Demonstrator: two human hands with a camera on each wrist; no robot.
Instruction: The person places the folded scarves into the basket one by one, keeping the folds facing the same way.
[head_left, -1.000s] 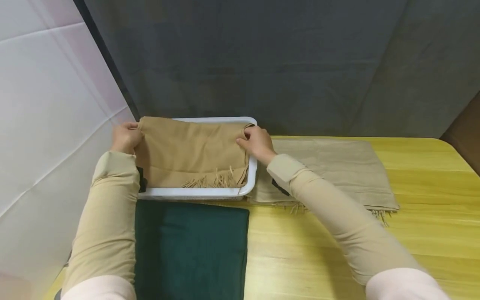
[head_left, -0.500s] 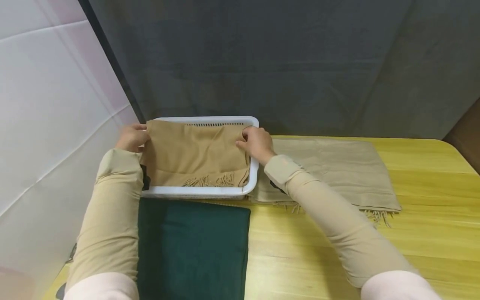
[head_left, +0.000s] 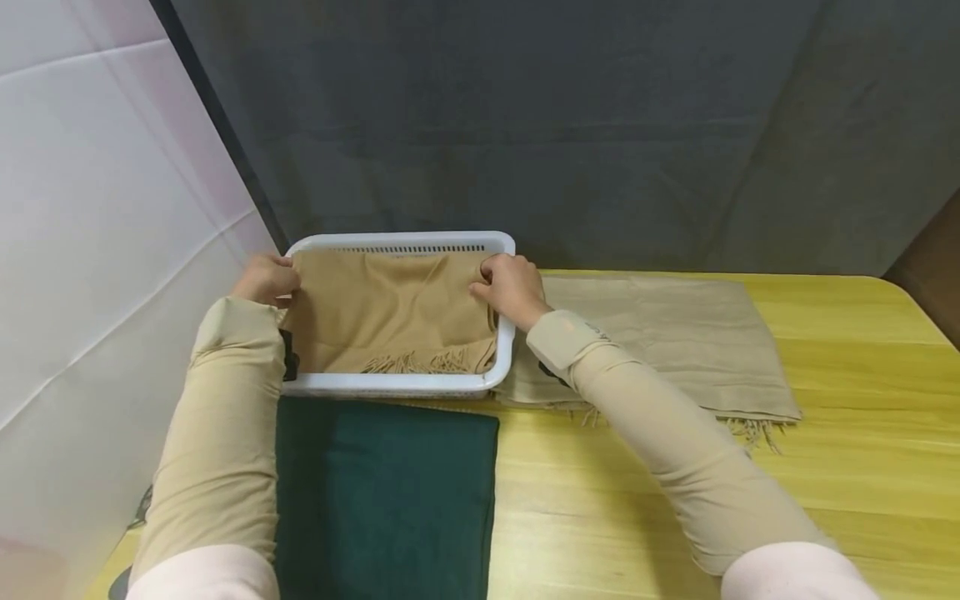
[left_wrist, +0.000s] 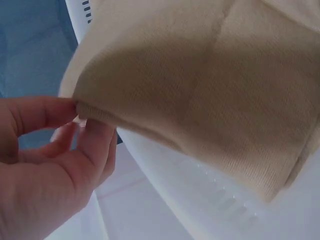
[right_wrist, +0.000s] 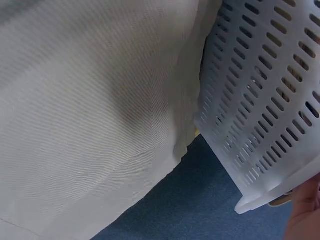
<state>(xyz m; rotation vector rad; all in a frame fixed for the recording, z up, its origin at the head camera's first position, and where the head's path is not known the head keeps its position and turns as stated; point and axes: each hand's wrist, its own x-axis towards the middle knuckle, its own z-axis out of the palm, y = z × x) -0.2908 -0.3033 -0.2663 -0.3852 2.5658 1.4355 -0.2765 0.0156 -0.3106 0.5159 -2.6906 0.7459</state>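
Observation:
A folded tan scarf (head_left: 390,308) with a fringe along its near side lies in a white slotted basket (head_left: 390,382). My left hand (head_left: 265,280) pinches the scarf's far left corner between thumb and fingers; the left wrist view shows that hand (left_wrist: 60,155) close up at the scarf's (left_wrist: 200,80) folded edge. At the far right corner, my right hand (head_left: 515,287) holds the scarf with curled fingers, just over the basket's rim. Only part of this hand (right_wrist: 305,210) shows in the right wrist view, beside the basket's slotted wall (right_wrist: 260,100).
Right of the basket, a folded beige fringed scarf (head_left: 675,346) lies on the yellow wooden table (head_left: 862,400). A folded dark green cloth (head_left: 390,492) lies in front of the basket. A dark grey curtain (head_left: 525,125) hangs behind, and a white panel (head_left: 112,208) stands at the left.
The tan scarf's far edge has come down inside the basket, baring the slotted back wall. My left hand has shifted to the right with its corner; my right hand has hardly moved.

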